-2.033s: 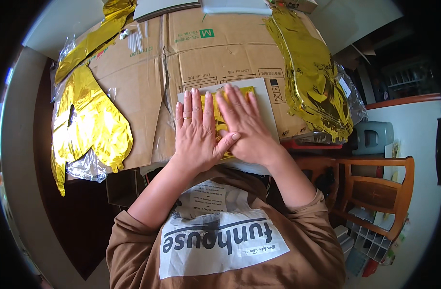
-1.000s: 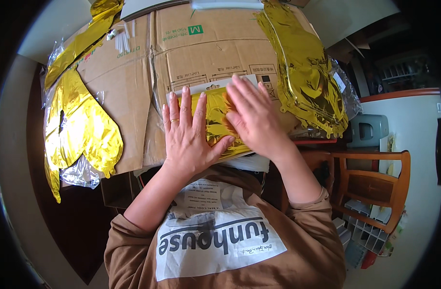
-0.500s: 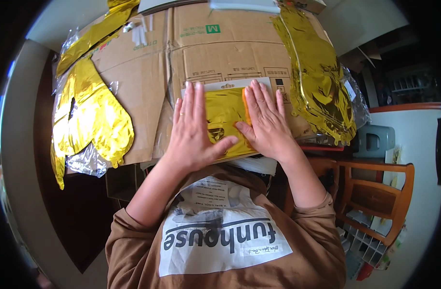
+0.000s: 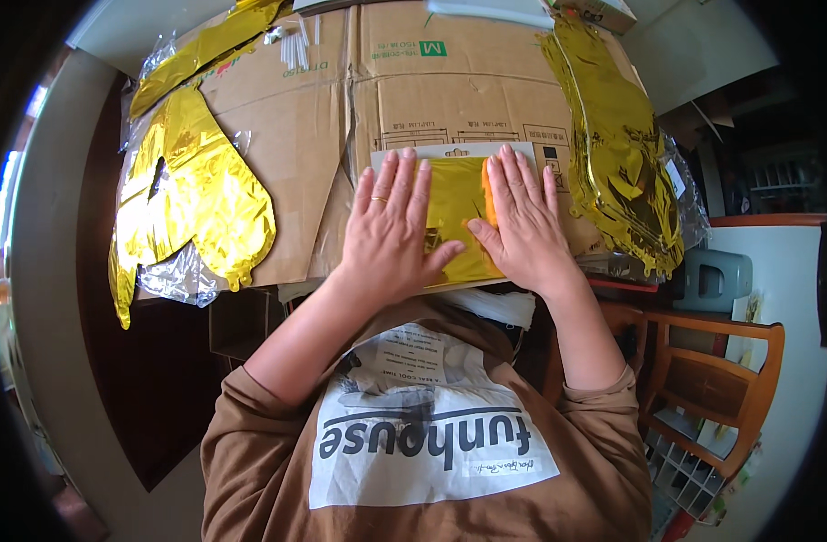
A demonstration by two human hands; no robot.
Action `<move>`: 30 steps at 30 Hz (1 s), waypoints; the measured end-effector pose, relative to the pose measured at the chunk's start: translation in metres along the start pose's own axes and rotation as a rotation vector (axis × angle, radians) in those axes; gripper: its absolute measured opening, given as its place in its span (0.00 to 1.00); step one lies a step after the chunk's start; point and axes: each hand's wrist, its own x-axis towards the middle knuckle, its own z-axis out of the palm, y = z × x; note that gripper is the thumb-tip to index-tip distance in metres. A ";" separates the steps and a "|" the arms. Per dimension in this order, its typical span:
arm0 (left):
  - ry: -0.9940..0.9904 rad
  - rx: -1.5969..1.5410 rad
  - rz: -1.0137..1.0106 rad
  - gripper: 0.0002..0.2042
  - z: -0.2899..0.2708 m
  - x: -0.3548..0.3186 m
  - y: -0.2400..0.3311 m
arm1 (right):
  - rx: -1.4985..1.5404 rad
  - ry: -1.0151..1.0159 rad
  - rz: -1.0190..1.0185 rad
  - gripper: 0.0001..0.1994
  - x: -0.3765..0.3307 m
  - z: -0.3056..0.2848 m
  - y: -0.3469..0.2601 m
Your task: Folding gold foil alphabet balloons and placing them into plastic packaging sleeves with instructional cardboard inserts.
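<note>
A folded piece of gold foil (image 4: pixel 457 194), which looks like a flat foil balloon, lies on a pale card (image 4: pixel 439 154) with a hanging slot at its far edge. My left hand (image 4: pixel 386 235) presses flat over the foil's left side, fingers stretched out and thumb pointing inward. On the right side my right hand (image 4: pixel 528 221) rests flat too, its fingers extended. A strip of orange material (image 4: pixel 489 190) shows along the inner edge of that hand; the rest of it is hidden underneath.
A cardboard sheet (image 4: pixel 278 144) covers the work surface. Large gold foil pieces lie at the left (image 4: pixel 219 212) and right (image 4: pixel 616 144), with clear plastic beneath. White sticks (image 4: pixel 296 47) are at the far left. A wooden chair (image 4: pixel 711 384) and grey-green stool (image 4: pixel 716 275) stand at the right.
The whole view has shifted, so everything sits further right in the picture. Both hands stay flat on the foil, which looks smoother between them. The left fingers are slightly more spread.
</note>
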 end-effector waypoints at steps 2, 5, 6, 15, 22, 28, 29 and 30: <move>-0.035 0.051 0.013 0.47 0.003 -0.004 -0.009 | -0.004 0.002 -0.003 0.41 0.001 0.001 0.001; -0.052 0.080 0.028 0.49 0.003 -0.006 -0.013 | -0.015 0.004 -0.008 0.41 0.000 0.002 0.002; -0.052 0.089 0.034 0.50 0.003 -0.005 -0.014 | -0.027 0.003 -0.011 0.41 0.000 0.002 0.003; -0.056 0.094 0.035 0.51 0.000 -0.004 -0.010 | -0.024 0.000 -0.013 0.41 -0.001 0.001 0.005; -0.093 0.160 0.018 0.52 -0.005 -0.004 -0.017 | -0.015 0.011 -0.030 0.40 0.010 0.002 0.003; -0.106 0.090 0.038 0.53 -0.004 -0.006 -0.032 | 0.293 -0.076 -0.024 0.38 0.014 -0.011 0.021; -0.101 0.086 0.040 0.54 -0.003 -0.006 -0.033 | 0.214 -0.052 -0.048 0.38 0.014 -0.009 0.022; -0.100 0.100 0.043 0.54 -0.003 -0.005 -0.033 | 0.135 -0.029 -0.072 0.38 0.013 -0.002 0.024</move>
